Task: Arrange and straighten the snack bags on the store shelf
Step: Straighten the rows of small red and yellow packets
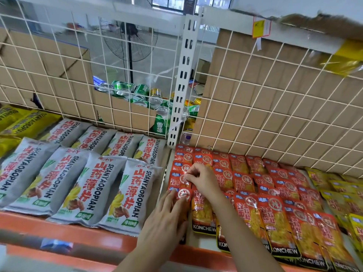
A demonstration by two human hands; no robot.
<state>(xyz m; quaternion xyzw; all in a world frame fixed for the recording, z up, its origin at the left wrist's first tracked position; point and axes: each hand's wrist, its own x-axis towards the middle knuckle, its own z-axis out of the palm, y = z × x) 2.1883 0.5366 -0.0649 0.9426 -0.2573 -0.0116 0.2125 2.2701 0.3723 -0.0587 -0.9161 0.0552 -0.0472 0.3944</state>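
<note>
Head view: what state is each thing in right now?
Left hand, fingers straight, pressing on red bags.
Right hand, fingers curled, pinching one red bag's top.
Red bags, lying flat in overlapping rows.
Grey bags, lying flat in two rows.
Yellow bags, lying flat.
Cans, piled loosely.

Glossy, crinkled plastic film on the red snack bags (275,216), duller smooth plastic on the grey snack bags (74,185), white-coated metal wire in the back grid (255,96), matt brown cardboard (245,61) behind, shiny metal on the cans (140,91).
</note>
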